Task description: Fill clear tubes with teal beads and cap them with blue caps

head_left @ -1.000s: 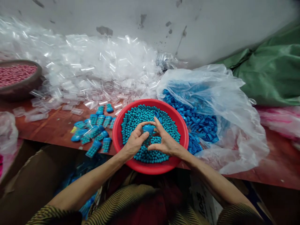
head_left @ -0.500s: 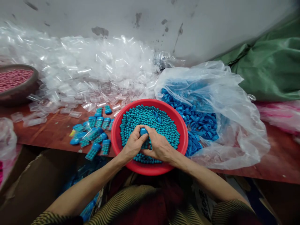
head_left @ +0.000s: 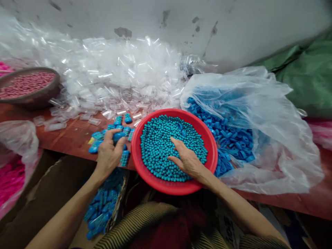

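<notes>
My left hand [head_left: 109, 154] is over the small group of filled containers left of the basin, with a blue-capped container [head_left: 119, 136] between its thumb and fingers. Several more clear containers of teal beads with blue caps [head_left: 125, 158] lie around and under it. My right hand [head_left: 187, 157] hovers at the surface of the teal beads [head_left: 158, 148], thumb and forefinger apart, nothing between them. Those beads fill a red basin [head_left: 136, 164] at the table's front edge. Two loose blue caps [head_left: 183, 132] rest on the beads.
Clear plastic tubes [head_left: 124, 69] are heaped along the wall. A plastic bag [head_left: 282, 138] spills blue caps [head_left: 233, 138] at the right. Back left stands a bowl [head_left: 44, 94] of pink beads. Below the edge, a carton [head_left: 120, 200] holds blue-capped containers [head_left: 101, 214].
My hands have parted from above the basin. The left has carried the capped container left to the others; the right has opened over the beads. The view has shifted left.
</notes>
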